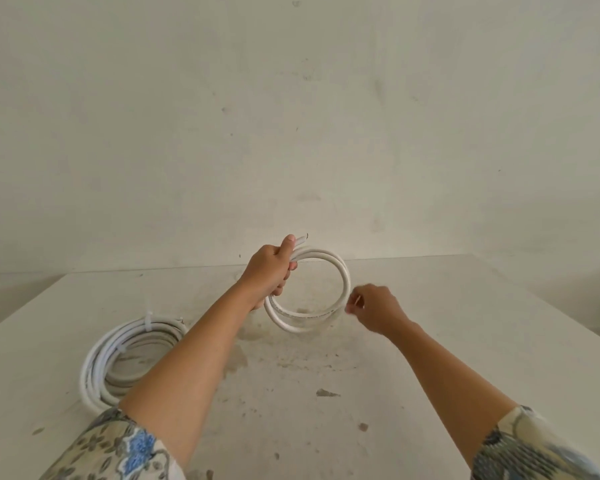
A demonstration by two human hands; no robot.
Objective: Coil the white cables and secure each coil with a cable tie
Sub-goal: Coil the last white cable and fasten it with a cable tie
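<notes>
While my left hand (272,271) grips the small coil (344,282) at its upper left, fingers curled tight round the gathered turns and thumb laid along the cut end (302,239) that pokes up past them, the ring stands upright in the air above the table (430,341). My right hand (378,310) sits just beside the coil's right edge. Its fingers are drawn in narrow, pinching a thin pale sliver that I take for the cable tie (358,301), though it is too small to be sure. Nothing is wrapped round this coil yet.

So the step, as I judge it, is the binding. I would feed the tie's tail through the middle of the coil and bring it round every turn, not just the outer one. At the coil's bottom the turns look slightly spread, so I would tie up near my left grip, where they are bunched and the loose end can be caught too. This cable looks stiff and will likely spring open if my left fingers slacken before the tie locks. I would pull it snug, not crushing.

Well to the left of the small coil and nearer me, a larger coil (97,362) lies flat on the table with ties (147,322) on it, apparently finished.
</notes>
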